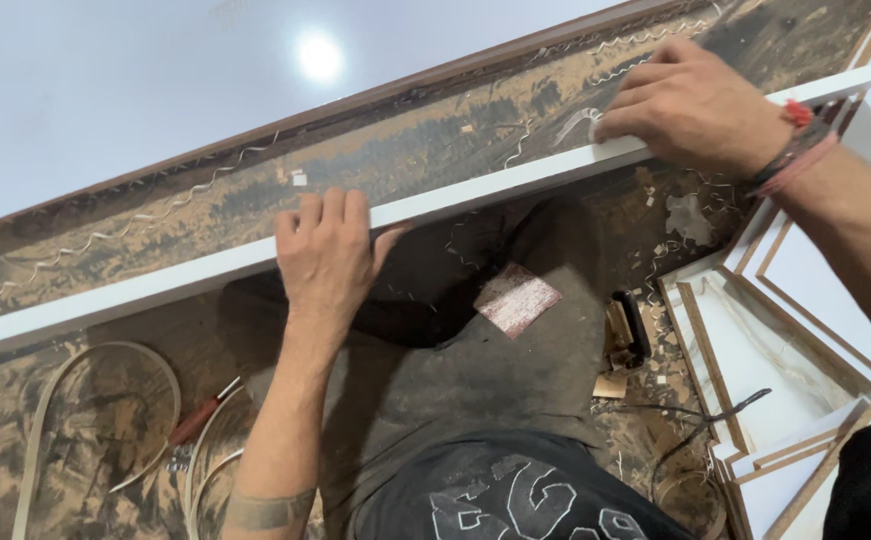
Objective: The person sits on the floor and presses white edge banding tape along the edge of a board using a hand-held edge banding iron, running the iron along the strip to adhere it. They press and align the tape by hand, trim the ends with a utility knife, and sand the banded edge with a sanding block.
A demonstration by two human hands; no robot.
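Note:
A long white board strip (156, 285) runs on edge from lower left to upper right across the dusty floor. My left hand (326, 255) grips its top edge near the middle, fingers curled over the far side. My right hand (691, 100) presses on the strip farther right, fingers closed over a small pale object at the edge; what it is I cannot tell. Thin curled shavings (576, 125) lie just beyond that hand.
A large white panel (106, 90) lies beyond the strip. Stacked white board pieces (786, 330) sit at right. A sandpaper square (516, 298), a small dark tool (631, 325), a red-handled tool (196, 420) and coils of edge banding (106, 400) lie on the sawdust-covered floor.

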